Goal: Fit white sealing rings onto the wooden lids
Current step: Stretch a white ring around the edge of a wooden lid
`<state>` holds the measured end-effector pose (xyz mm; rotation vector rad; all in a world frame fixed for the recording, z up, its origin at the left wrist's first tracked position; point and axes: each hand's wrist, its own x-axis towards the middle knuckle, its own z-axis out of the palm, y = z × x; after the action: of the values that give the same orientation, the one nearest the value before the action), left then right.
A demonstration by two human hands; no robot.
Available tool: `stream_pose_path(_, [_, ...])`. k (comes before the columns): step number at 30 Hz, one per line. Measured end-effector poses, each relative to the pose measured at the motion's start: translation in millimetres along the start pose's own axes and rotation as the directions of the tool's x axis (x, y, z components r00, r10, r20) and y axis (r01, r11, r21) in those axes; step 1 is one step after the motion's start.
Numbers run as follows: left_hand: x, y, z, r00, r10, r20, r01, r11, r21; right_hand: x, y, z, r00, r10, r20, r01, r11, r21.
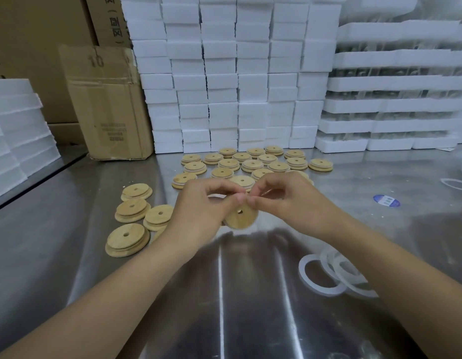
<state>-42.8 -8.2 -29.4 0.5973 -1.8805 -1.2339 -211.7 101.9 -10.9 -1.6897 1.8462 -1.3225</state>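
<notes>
Both my hands hold one round wooden lid [240, 216] with a centre hole above the steel table [69, 255]. My left hand [204, 211] and my right hand [284, 200] pinch its upper edge, thumbs nearly touching. A white sealing ring [216, 196] shows between the fingers around the lid's far side. Several bare wooden lids [132, 211] lie in a loose group to the left. Behind my hands, several lids [253, 161] lie in rows, some showing a white ring at the rim. A few loose white rings [333, 275] lie overlapping at the right, near my right forearm.
Stacks of white foam blocks [232, 81] form a wall at the back, with foam trays [395, 104] to the right. A cardboard box [108, 104] stands back left, more foam [14, 141] far left. A blue sticker [386, 200] and one ring [455, 183] lie far right.
</notes>
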Motion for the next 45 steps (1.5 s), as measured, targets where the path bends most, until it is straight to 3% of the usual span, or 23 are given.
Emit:
stream_pose_path(4, [1,6,-1,0.977,-0.212,0.017,0.203,0.906,-0.372,-1,-6,-10,0.989,0.139,0.057,-0.15,0.947,0.286])
stream_pose_path(8, [3,7,-2,0.966,-0.236,0.104,0.252,0.783,-0.569,0,-10,-12,0.953,0.205,0.223,-0.302,0.695,0.653])
stream_pose_path(10, [2,6,1,0.96,-0.246,0.131,0.274,0.744,-0.609,1,-10,-11,0.934,0.218,0.283,-0.357,0.578,0.733])
stream_pose_path(11, [2,5,3,0.957,-0.258,0.132,0.283,0.733,-0.619,1,-10,-10,0.931,0.214,0.296,-0.365,0.567,0.738])
stream_pose_path(13, [1,3,4,0.954,-0.281,0.104,0.282,0.724,-0.63,0,-9,-11,0.943,0.169,0.286,-0.326,0.645,0.691])
stream_pose_path(14, [1,3,4,0.953,-0.291,0.084,0.277,0.723,-0.632,0,-9,-11,0.955,0.138,0.262,-0.276,0.736,0.618])
stream_pose_path(16, [0,3,4,0.95,-0.308,0.054,0.274,0.737,-0.618,0,-8,-10,0.989,0.047,0.143,-0.092,0.943,0.321])
stream_pose_path(17, [-1,3,4,0.947,-0.317,0.041,0.279,0.756,-0.593,0,-7,-8,0.997,-0.025,0.079,0.014,0.991,0.133])
stream_pose_path(19, [-3,2,6,0.94,-0.34,0.018,0.298,0.796,-0.527,0,-4,-3,0.989,-0.139,0.052,0.144,0.98,-0.136])
stream_pose_path(21, [-5,1,9,0.93,-0.366,0.011,0.322,0.803,-0.501,-2,0,-3,0.983,-0.153,0.105,0.173,0.961,-0.217])
stream_pose_path(24, [-7,2,14,0.927,-0.375,0.023,0.334,0.795,-0.506,0,8,-7,0.983,-0.119,0.137,0.153,0.95,-0.271])
stream_pose_path(26, [-9,2,17,0.928,-0.373,0.026,0.331,0.788,-0.519,2,13,-11,0.992,-0.098,0.082,0.119,0.943,-0.312])
stream_pose_path(30, [-13,4,21,0.908,-0.418,0.001,0.352,0.763,-0.542,7,33,-33,0.98,0.01,-0.198,-0.092,0.907,-0.412])
stream_pose_path(34, [-16,9,23,0.912,-0.41,0.012,0.359,0.783,-0.508,10,59,-51,0.871,0.029,-0.49,-0.265,0.869,-0.418])
stream_pose_path(39, [-19,14,25,0.933,-0.36,0.01,0.335,0.855,-0.397,14,77,-50,0.879,0.269,-0.393,-0.442,0.769,-0.461])
stream_pose_path(42, [-17,19,21,0.957,-0.29,0.001,0.279,0.921,-0.271,13,72,-50,0.883,0.268,-0.386,-0.432,0.788,-0.439])
stream_pose_path(45, [-3,25,-2,0.994,-0.095,-0.049,0.092,0.994,-0.053,13,65,-55,0.874,0.252,-0.415,-0.43,0.798,-0.422])
